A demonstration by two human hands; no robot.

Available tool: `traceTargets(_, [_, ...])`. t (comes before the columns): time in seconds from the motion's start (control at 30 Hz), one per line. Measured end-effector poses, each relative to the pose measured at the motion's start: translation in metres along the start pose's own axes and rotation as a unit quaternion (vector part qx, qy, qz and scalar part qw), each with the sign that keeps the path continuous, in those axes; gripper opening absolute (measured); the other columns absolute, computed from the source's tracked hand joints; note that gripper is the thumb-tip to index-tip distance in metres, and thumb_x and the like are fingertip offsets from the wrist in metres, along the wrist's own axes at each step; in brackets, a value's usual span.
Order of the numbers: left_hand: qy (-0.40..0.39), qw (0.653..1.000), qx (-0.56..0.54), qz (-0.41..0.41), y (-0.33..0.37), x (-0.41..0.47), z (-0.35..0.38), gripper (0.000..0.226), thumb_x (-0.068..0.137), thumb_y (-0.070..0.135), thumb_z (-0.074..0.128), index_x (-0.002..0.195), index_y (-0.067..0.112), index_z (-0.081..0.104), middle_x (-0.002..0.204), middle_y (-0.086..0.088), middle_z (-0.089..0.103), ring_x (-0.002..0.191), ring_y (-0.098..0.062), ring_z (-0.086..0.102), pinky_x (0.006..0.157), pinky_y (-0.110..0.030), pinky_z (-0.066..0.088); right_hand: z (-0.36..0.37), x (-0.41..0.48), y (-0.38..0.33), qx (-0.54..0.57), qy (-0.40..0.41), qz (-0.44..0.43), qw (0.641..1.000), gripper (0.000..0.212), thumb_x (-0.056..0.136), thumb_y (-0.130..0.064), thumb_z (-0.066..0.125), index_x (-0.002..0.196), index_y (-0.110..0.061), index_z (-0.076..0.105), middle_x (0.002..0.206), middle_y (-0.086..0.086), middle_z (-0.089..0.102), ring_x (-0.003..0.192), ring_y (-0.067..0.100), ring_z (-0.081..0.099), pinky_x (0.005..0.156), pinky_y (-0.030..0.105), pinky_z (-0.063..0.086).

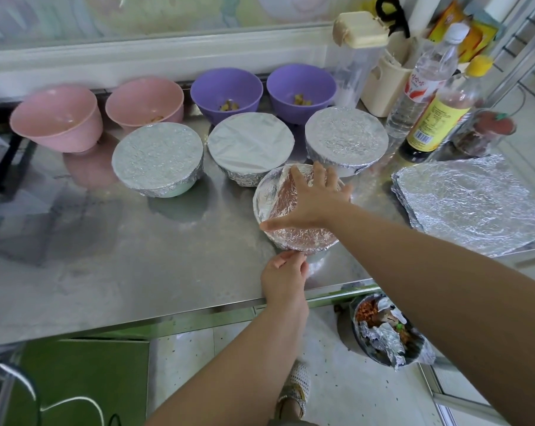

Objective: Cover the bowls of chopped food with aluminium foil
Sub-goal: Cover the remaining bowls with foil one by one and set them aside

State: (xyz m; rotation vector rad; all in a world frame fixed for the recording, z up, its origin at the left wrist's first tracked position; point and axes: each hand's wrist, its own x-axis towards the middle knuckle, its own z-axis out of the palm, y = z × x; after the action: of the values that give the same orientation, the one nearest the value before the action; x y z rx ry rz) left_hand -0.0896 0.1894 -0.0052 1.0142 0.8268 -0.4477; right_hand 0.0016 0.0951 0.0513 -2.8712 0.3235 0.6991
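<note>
Both bare arms reach forward. The right hand (315,195) lies flat, fingers spread; nearer, the left hand (286,276) pinches crinkled silver aluminium foil (303,238).

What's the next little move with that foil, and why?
Probably crimp the foil down at its near edge: the right hand presses the top flat while the left hand pinches that edge, which looks untucked.

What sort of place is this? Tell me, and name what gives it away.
Probably a home kitchen's prep counter: a stainless steel worktop, sauce bottles at the back right, and bowls of chopped food, several under foil.
</note>
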Motion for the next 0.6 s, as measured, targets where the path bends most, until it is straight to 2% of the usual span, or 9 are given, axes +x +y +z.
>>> traceTargets(0.1, [-0.002,0.995,-0.067,-0.074,0.008,-0.003,0.005,0.009,0.094,0.0,0.062,0.1,0.006,0.065,0.091,-0.005,0.067,0.081,-0.009,0.065,0.083,-0.018,0.056,0.001,-0.001,0.0,0.001,0.003,0.0,1.0,0.147,0.051,-0.101,0.056,0.16,-0.033,-0.016,0.166,0.014,-0.024,0.153,0.04,-0.021,0.116,0.071,-0.003])
traceTargets(0.17, [0.002,0.991,-0.085,-0.102,0.013,-0.004,0.007,0.018,0.096,0.0,0.058,0.114,-0.001,0.063,0.11,-0.01,0.068,0.089,-0.013,0.063,0.079,-0.016,0.057,0.001,-0.001,0.0,0.002,0.003,-0.001,1.0,0.147,0.052,-0.101,0.056,0.16,-0.033,-0.016,0.167,0.014,-0.024,0.153,0.04,-0.021,0.116,0.071,-0.003])
traceTargets(0.2, [0.01,0.988,-0.102,-0.117,0.016,-0.003,0.008,0.024,0.097,-0.002,0.057,0.121,-0.003,0.061,0.116,-0.013,0.067,0.091,-0.015,0.063,0.082,-0.018,0.056,0.001,0.0,0.0,0.002,0.002,-0.001,1.0,0.147,0.052,-0.101,0.056,0.16,-0.033,-0.016,0.167,0.014,-0.024,0.153,0.04,-0.021,0.116,0.071,-0.003])
traceTargets(0.3, [0.006,0.976,-0.164,-0.142,0.031,-0.002,0.011,0.022,0.101,-0.001,0.048,0.117,-0.006,0.061,0.102,-0.017,0.067,0.107,-0.026,0.065,0.1,-0.035,0.051,0.002,0.001,0.0,0.004,0.005,0.0,1.0,0.147,0.051,-0.101,0.056,0.16,-0.033,-0.016,0.167,0.014,-0.023,0.153,0.04,-0.021,0.117,0.071,-0.002])
traceTargets(0.4, [-0.029,0.956,-0.241,-0.162,0.052,-0.004,0.012,0.036,0.103,0.025,0.049,0.129,0.003,0.06,0.123,-0.018,0.067,0.119,-0.034,0.06,0.109,-0.049,0.044,0.004,0.001,0.001,0.005,0.01,-0.002,1.0,0.148,0.05,-0.101,0.056,0.16,-0.033,-0.016,0.167,0.014,-0.023,0.153,0.04,-0.02,0.118,0.071,-0.001])
traceTargets(0.5, [-0.067,0.956,-0.21,-0.191,0.074,-0.01,0.016,0.046,0.103,0.029,0.037,0.141,0.005,0.049,0.146,-0.016,0.05,0.134,-0.041,0.046,0.116,-0.054,0.031,0.005,0.001,0.001,0.007,0.012,-0.004,1.0,0.15,0.048,-0.103,0.055,0.159,-0.033,-0.017,0.167,0.014,-0.024,0.153,0.04,-0.021,0.117,0.071,-0.002])
traceTargets(0.6, [-0.02,0.974,-0.129,-0.185,0.086,-0.016,0.024,0.058,0.105,0.03,0.032,0.155,0.003,0.021,0.165,-0.013,0.017,0.152,-0.036,0.01,0.121,-0.054,0.009,0.005,0.001,0.0,0.009,0.014,-0.004,1.0,0.15,0.048,-0.103,0.055,0.16,-0.033,-0.017,0.167,0.014,-0.024,0.153,0.04,-0.021,0.117,0.071,-0.002])
